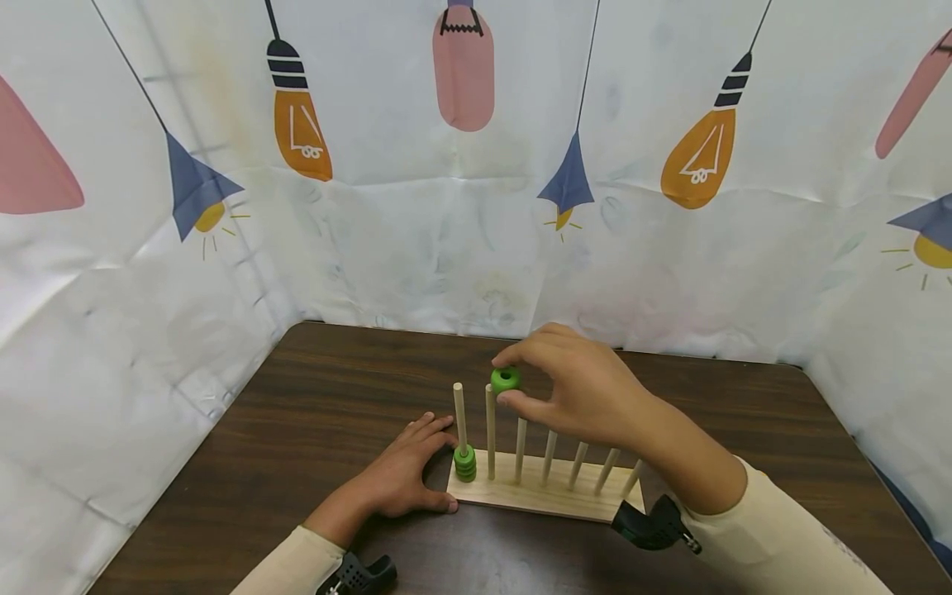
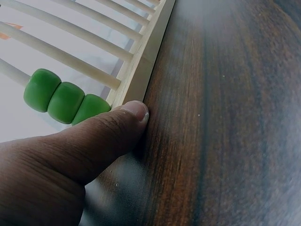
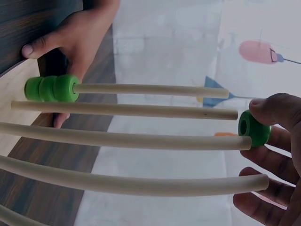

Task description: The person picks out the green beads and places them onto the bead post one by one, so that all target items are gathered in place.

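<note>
A pale wooden base [image 1: 546, 494] with a row of upright pegs stands on the table. Three green beads [image 1: 464, 464] are stacked low on the leftmost peg [image 1: 460, 417]. My left hand [image 1: 405, 467] rests at the base's left end, its thumb touching the front corner and its fingers stretched toward the back. Above the row, my right hand [image 1: 583, 388] pinches one green bead [image 3: 254, 128] between thumb and fingers. This bead is just beyond the tip of the second peg [image 3: 141, 111], its hole facing that tip. The rightmost pegs are partly hidden by my right forearm.
The dark wood-grain table [image 1: 297, 397] extends around the base. A white sheet [image 1: 416, 248] printed with hanging lamps and bulbs hangs behind the table and along its sides. Dark camera mounts [image 1: 654, 525] are on both wrists.
</note>
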The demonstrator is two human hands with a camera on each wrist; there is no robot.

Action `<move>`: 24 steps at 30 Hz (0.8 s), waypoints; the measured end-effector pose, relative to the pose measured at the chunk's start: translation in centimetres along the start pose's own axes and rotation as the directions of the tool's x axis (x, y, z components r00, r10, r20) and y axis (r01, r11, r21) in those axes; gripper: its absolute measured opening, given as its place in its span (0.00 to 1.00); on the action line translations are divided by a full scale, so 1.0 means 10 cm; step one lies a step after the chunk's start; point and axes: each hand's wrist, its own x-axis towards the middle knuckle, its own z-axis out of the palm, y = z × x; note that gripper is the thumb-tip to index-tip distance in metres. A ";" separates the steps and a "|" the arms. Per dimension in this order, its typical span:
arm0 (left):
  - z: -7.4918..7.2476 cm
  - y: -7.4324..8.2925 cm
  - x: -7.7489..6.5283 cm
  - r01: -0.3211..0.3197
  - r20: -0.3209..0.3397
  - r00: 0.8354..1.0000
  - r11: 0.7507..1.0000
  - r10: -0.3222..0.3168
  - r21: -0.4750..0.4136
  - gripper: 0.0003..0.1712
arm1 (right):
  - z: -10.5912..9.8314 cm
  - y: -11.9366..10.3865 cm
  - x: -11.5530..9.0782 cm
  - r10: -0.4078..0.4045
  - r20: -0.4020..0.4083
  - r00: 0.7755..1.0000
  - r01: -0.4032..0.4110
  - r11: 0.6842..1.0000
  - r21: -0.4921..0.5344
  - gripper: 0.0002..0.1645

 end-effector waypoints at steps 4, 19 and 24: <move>0.00 0.00 0.00 -0.002 0.003 1.000 1.000 0.002 0.003 0.38 | 0.01 -0.02 0.03 0.005 0.004 1.000 -0.005 1.000 0.009 0.19; 0.00 0.00 0.00 -0.001 0.006 1.000 1.000 0.001 -0.002 0.39 | 0.11 -0.09 0.16 0.008 0.033 0.999 -0.009 1.000 0.021 0.18; -0.01 0.00 -0.01 -0.007 0.000 1.000 1.000 0.007 0.003 0.39 | 0.13 -0.11 0.20 0.021 0.051 0.998 -0.022 0.999 0.025 0.18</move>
